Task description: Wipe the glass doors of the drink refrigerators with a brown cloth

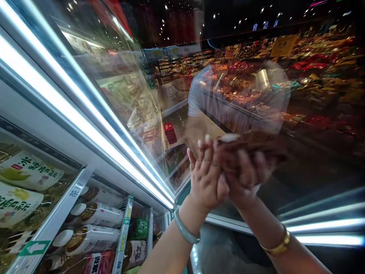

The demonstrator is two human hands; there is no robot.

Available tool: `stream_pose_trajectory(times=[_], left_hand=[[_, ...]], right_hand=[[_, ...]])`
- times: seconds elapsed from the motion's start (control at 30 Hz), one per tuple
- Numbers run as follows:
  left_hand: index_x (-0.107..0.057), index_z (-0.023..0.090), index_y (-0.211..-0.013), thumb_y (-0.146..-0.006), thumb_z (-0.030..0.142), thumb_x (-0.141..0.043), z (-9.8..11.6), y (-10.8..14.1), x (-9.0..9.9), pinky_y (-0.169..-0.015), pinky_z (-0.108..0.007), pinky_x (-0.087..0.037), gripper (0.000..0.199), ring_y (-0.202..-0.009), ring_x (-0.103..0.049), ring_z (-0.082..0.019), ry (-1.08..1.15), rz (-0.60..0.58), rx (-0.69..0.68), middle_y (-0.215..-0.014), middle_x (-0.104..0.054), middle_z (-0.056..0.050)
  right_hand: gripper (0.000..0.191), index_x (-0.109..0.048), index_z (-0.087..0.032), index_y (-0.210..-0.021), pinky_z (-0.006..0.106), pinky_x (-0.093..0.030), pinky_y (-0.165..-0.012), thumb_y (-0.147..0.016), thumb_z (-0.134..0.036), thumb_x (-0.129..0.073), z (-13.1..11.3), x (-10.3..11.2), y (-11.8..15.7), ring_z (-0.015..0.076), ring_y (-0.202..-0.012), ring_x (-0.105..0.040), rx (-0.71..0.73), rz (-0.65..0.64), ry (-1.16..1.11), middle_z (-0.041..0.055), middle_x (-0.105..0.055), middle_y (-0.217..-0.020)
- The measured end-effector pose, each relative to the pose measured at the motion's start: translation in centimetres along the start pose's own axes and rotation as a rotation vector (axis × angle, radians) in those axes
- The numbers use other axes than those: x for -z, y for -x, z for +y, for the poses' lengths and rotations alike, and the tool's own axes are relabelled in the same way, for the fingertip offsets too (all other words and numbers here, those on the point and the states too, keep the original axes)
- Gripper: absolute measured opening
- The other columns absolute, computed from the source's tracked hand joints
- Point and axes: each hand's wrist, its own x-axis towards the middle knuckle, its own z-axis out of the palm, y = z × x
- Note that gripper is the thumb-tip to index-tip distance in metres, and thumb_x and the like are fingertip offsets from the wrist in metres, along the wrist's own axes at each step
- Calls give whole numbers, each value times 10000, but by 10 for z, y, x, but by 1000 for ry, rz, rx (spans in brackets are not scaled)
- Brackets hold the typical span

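My left hand, with a pale green bangle at the wrist, is raised with its fingers stretched out, up against or very near the glass door. Close beside it is my right hand, wearing a gold bangle and smeared by motion. It holds a dark brown, soft-looking cloth up at the glass. The cloth's edges are blurred, and my right fingers partly cover it. Behind both hands, the pane carries a reflection of a person in a light striped top.
Bright light tubes run along the cooler frame on the left. Below them, several white-capped bottles and labelled drinks stand on shelves with divider rails. A red box-like item and heaped shop goods show in the glass.
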Motion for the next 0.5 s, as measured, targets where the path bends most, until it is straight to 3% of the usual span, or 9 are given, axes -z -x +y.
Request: stream_pose_trajectory(times=[0.1, 0.2, 0.3, 0.4, 0.5], left_hand=[[-109, 113, -1696, -1001, 223, -350, -18, 26, -2, -1364, -481, -69, 744, -1657, -71, -259, -29, -57, -14, -1783, -31, -69], [-122, 99, -1693, -998, 214, -329, -26, 39, -6, -1364, -462, -28, 735, -1658, -64, -243, -62, -118, -66, -1780, -30, -65], [-126, 111, -1696, -1008, 228, -335, -40, 39, -6, -1364, -467, -14, 728, -1656, -56, -238, -91, -49, -57, -1779, -65, -83], [-143, 144, -1699, -1014, 247, -393, -64, 42, 1, -1364, -490, -103, 736, -1651, -102, -240, -83, 27, -66, -1753, -245, -119], [-170, 144, -1694, -1007, 253, -412, -87, 55, 11, -1359, -490, -161, 737, -1644, -153, -229, -122, -2, -85, -1703, -379, -128]], right_hand=[[335, -743, -281, -1112, 565, -354, -1259, -793, -251, -841, 5, 5, 14, 296, -1444, -460, 209, -45, 21, 69, -648, -1333], [608, -668, -279, -1331, 632, -339, -1247, -764, -217, -877, 14, 8, 5, 355, -1515, -404, 152, -5, 30, 110, -517, -1561], [797, -522, -273, -1523, 698, -330, -1220, -796, -212, -843, -2, -10, -17, 400, -1496, -436, 101, 112, 37, 146, -492, -1601], [549, -669, -307, -1368, 622, -326, -1261, -843, -238, -812, -28, -28, -13, 324, -1441, -503, 217, 36, -2, 81, -642, -1448], [366, -771, -348, -1173, 547, -305, -1297, -828, -242, -831, -30, -27, 16, 274, -1411, -528, 329, -113, -44, 32, -733, -1285]])
